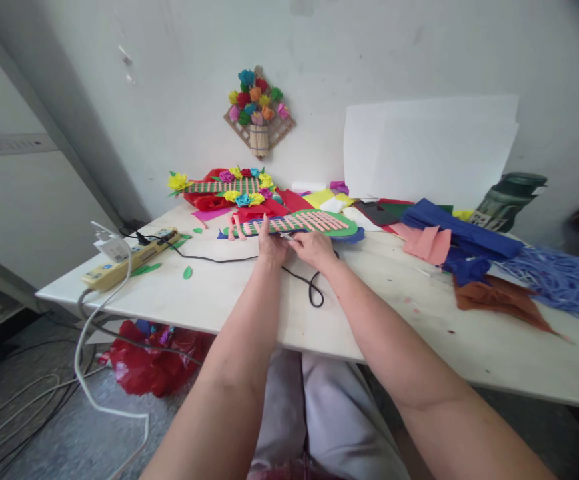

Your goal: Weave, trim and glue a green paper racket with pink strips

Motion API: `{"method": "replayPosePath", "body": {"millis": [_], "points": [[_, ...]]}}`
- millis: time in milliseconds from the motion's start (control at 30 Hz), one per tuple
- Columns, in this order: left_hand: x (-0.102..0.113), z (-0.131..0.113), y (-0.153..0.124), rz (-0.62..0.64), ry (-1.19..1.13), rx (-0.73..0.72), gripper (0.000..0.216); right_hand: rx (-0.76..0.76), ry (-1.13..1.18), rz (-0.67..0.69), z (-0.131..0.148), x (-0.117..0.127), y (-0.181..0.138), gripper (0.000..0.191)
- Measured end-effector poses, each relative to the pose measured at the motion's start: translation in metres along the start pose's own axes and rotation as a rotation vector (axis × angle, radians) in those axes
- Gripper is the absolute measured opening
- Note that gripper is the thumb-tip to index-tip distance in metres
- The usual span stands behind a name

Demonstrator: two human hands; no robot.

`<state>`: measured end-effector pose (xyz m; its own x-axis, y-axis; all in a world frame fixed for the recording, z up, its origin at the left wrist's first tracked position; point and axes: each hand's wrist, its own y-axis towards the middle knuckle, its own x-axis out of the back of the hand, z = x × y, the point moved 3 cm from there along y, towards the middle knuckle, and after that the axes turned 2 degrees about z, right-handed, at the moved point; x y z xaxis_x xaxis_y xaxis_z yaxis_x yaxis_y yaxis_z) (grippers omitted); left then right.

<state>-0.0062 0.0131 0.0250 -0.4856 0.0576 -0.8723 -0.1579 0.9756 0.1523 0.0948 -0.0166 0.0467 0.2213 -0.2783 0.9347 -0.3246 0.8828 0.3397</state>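
Note:
A green guitar-shaped craft piece with pink strips across it lies tilted in front of me, its blue backing showing along the near edge. My left hand grips that near edge at the narrow part, thumb up against the strips and the other fingers mostly hidden. Close beside it, my right hand has its fingers pinched on a small pale, shiny thing, too small to name. Several loose pink strip ends stick out at the left end of the piece. A black cord runs beneath my hands.
Behind stands a similar guitar shape edged with paper flowers. Crepe paper, blue shredded strands and a dark green bottle are at right. A power strip with a white charger sits at left. A red bag lies below the table.

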Motion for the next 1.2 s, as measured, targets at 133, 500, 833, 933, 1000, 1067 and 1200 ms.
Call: {"method": "replayPosePath", "body": {"millis": [133,500,833,933,1000,1067,1200], "points": [[0.001,0.000,0.001,0.011,0.030,0.000,0.036,-0.008,0.000,-0.004,-0.001,0.001,0.001,0.035],[0.006,0.002,0.004,0.030,-0.022,0.079,0.035,-0.033,-0.010,-0.018,-0.007,0.002,0.003,0.034],[0.000,0.002,0.001,0.020,-0.045,0.012,0.033,0.049,0.006,-0.044,0.001,0.005,0.000,0.033],[0.000,0.002,0.002,0.026,-0.038,0.006,0.033,0.057,0.001,-0.041,0.004,0.004,0.001,0.033],[0.002,0.003,0.004,0.036,-0.029,0.011,0.033,0.054,-0.003,-0.041,0.005,0.003,0.001,0.033],[0.002,0.003,0.005,0.050,-0.026,0.009,0.034,0.052,-0.005,-0.043,0.005,0.002,0.002,0.033],[0.003,0.003,0.004,0.041,-0.035,-0.004,0.033,0.050,-0.007,-0.035,0.005,0.001,0.003,0.032]]}}
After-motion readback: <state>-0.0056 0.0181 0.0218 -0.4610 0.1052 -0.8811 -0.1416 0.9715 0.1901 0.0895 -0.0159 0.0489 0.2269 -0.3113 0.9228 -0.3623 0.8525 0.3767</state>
